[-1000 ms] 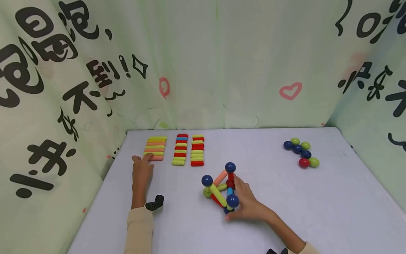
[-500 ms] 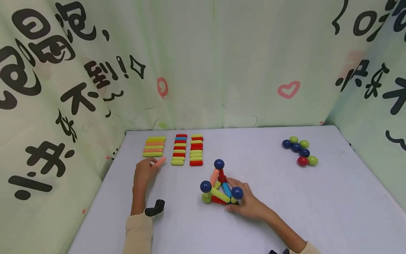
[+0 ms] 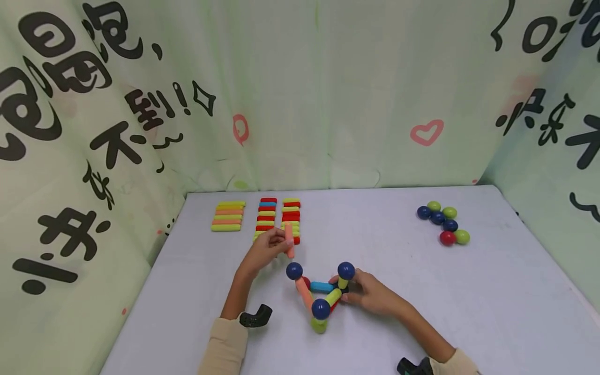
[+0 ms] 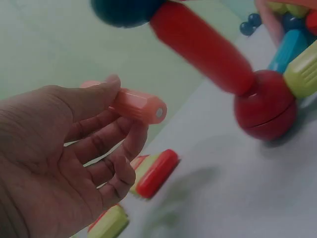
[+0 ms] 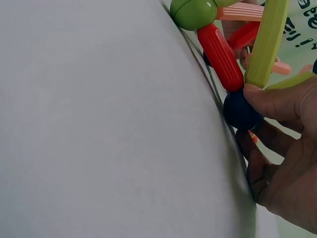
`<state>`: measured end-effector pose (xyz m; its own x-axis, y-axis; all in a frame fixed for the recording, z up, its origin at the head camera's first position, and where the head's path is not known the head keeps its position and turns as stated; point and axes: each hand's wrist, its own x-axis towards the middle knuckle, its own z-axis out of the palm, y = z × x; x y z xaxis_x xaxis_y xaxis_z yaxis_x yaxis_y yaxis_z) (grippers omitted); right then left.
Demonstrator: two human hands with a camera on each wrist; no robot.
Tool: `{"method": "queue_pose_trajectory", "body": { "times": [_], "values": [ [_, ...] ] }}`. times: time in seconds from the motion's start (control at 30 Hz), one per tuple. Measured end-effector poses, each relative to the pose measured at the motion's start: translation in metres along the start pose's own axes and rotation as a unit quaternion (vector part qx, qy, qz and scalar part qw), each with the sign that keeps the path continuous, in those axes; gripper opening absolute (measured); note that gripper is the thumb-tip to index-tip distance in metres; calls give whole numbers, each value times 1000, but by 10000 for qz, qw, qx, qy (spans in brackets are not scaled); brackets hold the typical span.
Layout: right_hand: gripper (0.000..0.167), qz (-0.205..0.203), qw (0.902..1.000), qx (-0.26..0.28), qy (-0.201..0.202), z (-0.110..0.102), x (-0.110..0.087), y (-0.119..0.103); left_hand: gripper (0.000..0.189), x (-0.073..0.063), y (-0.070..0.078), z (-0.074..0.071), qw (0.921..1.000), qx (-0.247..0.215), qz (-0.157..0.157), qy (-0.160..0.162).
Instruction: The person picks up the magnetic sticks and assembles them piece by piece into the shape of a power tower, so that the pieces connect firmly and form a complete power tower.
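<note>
My left hand (image 3: 263, 252) pinches a salmon magnetic stick (image 3: 289, 246) between thumb and fingers, just above a blue ball (image 3: 294, 270) at a top corner of the ball-and-stick frame. In the left wrist view, the metal tip of that stick (image 4: 143, 106) faces the frame's red ball (image 4: 266, 105). The frame has blue balls on top, with red, blue, salmon and yellow-green sticks between balls. My right hand (image 3: 375, 294) grips its right side; in the right wrist view thumb and fingers hold a lower dark blue ball (image 5: 240, 110). A green ball (image 3: 319, 326) forms the near bottom corner.
Three rows of sticks lie at the back left: a salmon and yellow row (image 3: 228, 216), a mixed row (image 3: 267, 213) and a red and yellow-green row (image 3: 291, 215) partly behind my left hand. Loose balls (image 3: 437, 217) cluster at the back right. A curtain (image 3: 328, 104) hangs behind the table.
My left hand has taken a salmon stick from the leftmost row and carried it right to the frame. My right hand has turned the frame, bringing one blue-topped corner toward the front.
</note>
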<state>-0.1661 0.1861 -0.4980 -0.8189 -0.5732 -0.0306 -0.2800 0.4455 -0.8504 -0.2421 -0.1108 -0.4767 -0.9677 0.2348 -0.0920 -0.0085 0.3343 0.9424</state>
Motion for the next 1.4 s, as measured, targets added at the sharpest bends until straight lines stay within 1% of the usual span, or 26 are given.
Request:
{"method": "queue_pose_trajectory", "body": {
  "times": [0.07, 0.17, 0.23, 0.33, 0.47, 0.6, 0.77, 0.8, 0.87, 0.97, 1.07, 1.17, 1.3, 1.4],
  "values": [
    [33, 74, 9999, -31, 68, -2, 2, 0, 34, 0, 1, 10, 9991, -125, -45, -413],
    [34, 158, 9994, -159, 270, -4, 6, -1, 35, -1, 2, 20, 9953, -103, 14, -958],
    [35, 237, 9983, -296, 445, -4, 9, -1, 34, -1, 2, 23, 9921, -25, 94, -1248],
    [35, 328, 9963, -449, 655, -4, 10, 0, 31, 0, 1, 27, 9867, 125, 266, -1600],
    [32, 257, 9960, -427, 745, -6, 9, 0, 31, 1, -3, 29, 9805, 108, 330, -1934],
    [31, 137, 9964, -327, 774, -7, 7, 1, 36, 1, -4, 30, 9747, -98, 336, -2206],
    [30, 118, 9959, -206, 871, -7, 7, 2, 38, 2, -5, 35, 9625, -77, 675, -2628],
    [30, 116, 9958, -197, 887, -7, 7, 2, 37, 2, -6, 36, 9603, -64, 744, -2686],
    [31, 76, 9958, -186, 895, -7, 7, 2, 35, 2, -7, 38, 9586, -33, 812, -2730],
    [32, -18, 9958, -217, 894, -6, 8, 1, 34, 2, -8, 39, 9588, -38, 744, -2740],
    [32, -85, 9955, -293, 895, -6, 8, 1, 33, 1, -8, 40, 9585, -49, 764, -2745],
    [28, -228, 9939, -485, 967, -4, 9, 1, 33, 0, -7, 42, 9580, -73, 776, -2761],
    [26, -299, 9918, -700, 1030, -2, 11, 2, 33, 0, -5, 44, 9602, -69, 699, -2704],
    [30, -159, 9931, -727, 911, -2, 12, 2, 33, 0, -6, 42, 9633, -22, 630, -2607]
  ]
}}
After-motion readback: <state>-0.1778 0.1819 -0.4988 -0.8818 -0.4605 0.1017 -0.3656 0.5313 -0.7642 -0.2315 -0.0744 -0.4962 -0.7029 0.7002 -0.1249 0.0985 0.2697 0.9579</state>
